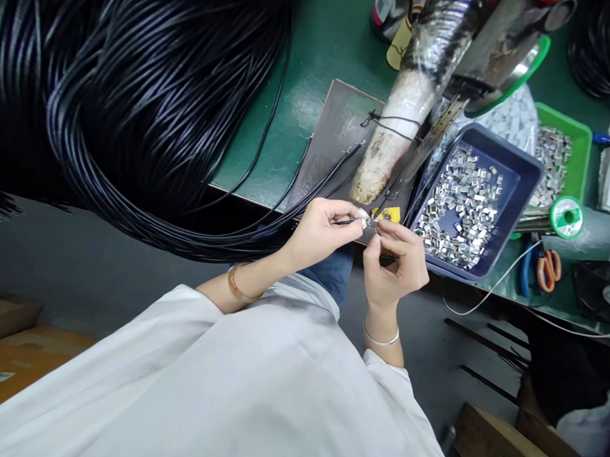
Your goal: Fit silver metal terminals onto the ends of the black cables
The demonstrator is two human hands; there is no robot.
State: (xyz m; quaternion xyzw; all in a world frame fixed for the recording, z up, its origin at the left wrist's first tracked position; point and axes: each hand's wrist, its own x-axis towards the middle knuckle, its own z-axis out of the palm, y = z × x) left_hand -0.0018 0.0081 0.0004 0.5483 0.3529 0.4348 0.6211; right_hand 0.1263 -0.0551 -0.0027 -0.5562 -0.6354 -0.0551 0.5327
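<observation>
Between thumb and fingers, my left hand [321, 230] pinches the end of a black cable [342, 222]. Close against it, my right hand [398, 264] pinches a small metal connector [371, 223] at the cable's tip; its exact shape is partly hidden by the fingers. Both hands meet at the table's front edge, beside a yellow label [387, 214]. Just beyond them is the lower end of a white, plastic-wrapped arm [382, 151]. Right of my right hand sits a dark blue bin [520, 171] with many small silver metal pieces [460, 214].
A large bundle of black cables [164, 97] covers the left side and hangs over the edge of the green table [311, 42]. A green bin [581, 131], a solder spool [567, 217] and orange-and-blue-handled pliers [548, 270] lie right. Cardboard boxes [497, 442] stand on the floor.
</observation>
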